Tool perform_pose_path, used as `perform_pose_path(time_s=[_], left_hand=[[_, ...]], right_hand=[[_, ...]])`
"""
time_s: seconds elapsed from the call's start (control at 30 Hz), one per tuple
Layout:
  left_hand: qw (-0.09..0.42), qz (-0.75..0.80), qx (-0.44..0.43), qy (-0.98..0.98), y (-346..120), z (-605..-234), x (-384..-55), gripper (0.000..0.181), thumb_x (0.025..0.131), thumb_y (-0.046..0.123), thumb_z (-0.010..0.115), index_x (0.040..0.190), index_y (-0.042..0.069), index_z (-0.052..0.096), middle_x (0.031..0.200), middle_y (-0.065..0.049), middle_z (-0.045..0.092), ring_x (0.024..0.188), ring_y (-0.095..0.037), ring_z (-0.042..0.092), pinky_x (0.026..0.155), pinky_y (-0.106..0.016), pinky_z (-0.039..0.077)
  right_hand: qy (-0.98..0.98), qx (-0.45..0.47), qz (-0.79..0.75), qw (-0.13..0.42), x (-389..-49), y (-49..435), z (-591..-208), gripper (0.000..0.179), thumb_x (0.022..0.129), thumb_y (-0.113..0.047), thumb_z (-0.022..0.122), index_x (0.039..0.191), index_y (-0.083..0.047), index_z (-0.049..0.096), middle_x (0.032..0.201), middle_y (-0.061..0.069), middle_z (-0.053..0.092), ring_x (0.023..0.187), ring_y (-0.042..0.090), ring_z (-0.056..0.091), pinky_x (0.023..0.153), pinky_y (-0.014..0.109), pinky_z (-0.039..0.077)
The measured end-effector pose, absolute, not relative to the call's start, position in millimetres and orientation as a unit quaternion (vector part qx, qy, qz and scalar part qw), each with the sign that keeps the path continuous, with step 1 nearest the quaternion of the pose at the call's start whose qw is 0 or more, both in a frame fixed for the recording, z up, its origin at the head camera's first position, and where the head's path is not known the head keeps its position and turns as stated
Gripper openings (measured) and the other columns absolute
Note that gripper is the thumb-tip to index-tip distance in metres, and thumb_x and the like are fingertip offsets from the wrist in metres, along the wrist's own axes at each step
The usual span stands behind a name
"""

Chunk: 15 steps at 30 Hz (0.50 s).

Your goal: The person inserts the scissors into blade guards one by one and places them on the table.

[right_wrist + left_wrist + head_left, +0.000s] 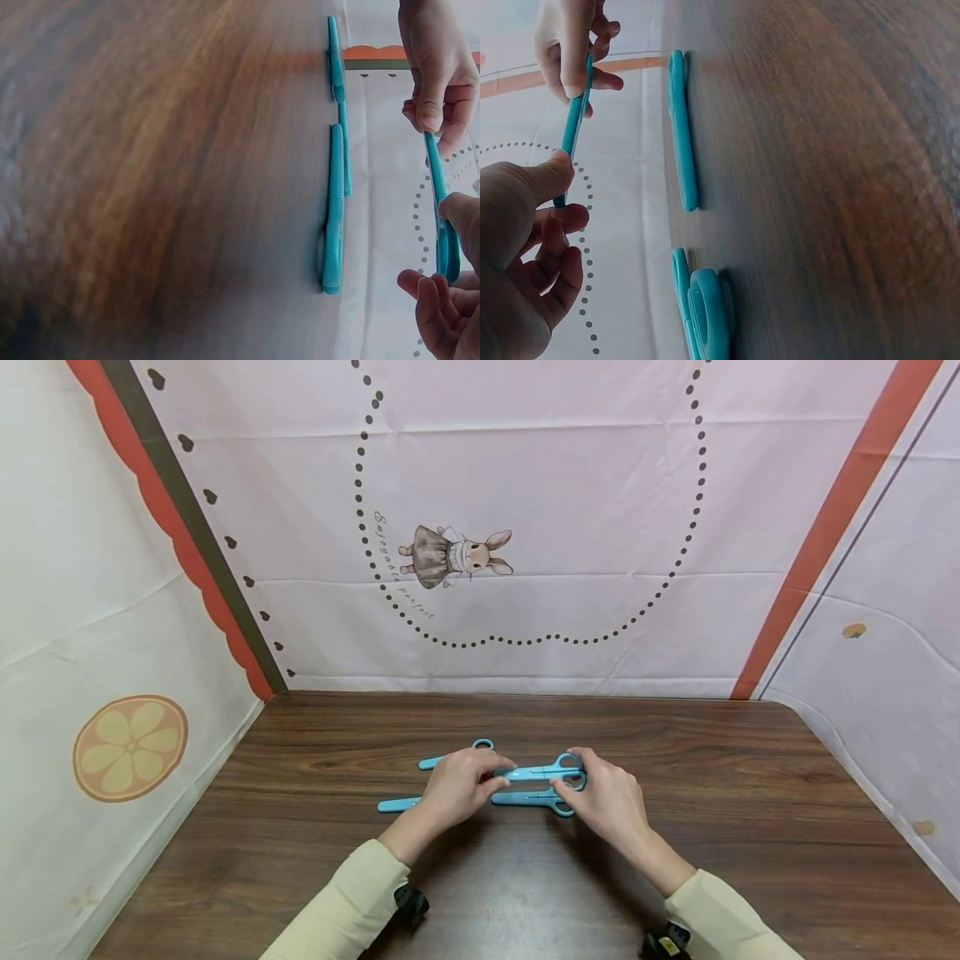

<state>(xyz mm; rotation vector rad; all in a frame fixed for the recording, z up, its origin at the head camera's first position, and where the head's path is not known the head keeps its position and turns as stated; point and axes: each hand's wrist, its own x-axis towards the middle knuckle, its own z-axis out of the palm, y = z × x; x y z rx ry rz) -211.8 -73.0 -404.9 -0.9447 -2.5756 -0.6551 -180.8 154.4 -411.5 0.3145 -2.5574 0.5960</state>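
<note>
Above the table, both hands hold one pair of light-blue scissors [537, 772] level between them. My left hand [459, 783] pinches the blade end between thumb and fingers. At the handle loops, my right hand [611, 793] grips with thumb and fingers. In the left wrist view the held scissors [571, 127] are raised clear of the tabletop; the right wrist view shows the same scissors [438, 187]. A second pair of scissors [521, 798] lies on the table just nearer than the held pair. Two more blue pieces, one near [397, 806] and one farther back [431, 763], lie left, partly behind my left hand.
The brown wooden table [720, 793] stretches out on both sides of the hands. A white printed cloth [570, 527] hangs along its back edge, and similar cloth flanks the left and right sides.
</note>
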Motion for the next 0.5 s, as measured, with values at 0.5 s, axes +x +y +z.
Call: perform_pose_path(time_s=[0.5], left_hand=[[0.126, -0.232, -0.325, -0.908, -74.2, -405.4, -214.4, 0.023, 0.082, 0.030, 0.069, 0.105, 0.025, 0.069, 0.065, 0.015, 0.052, 0.050, 0.001, 0.039, 0.044, -0.017, 0.033]], right_hand=[[-0.943, 0.114, 0.212, 0.231, -182.2, 156.0, -412.6, 0.046, 0.076, -0.035, 0.074, 0.111, -0.008, 0.061, 0.069, -0.002, 0.064, 0.042, 0.001, 0.040, 0.038, 0.022, 0.031]])
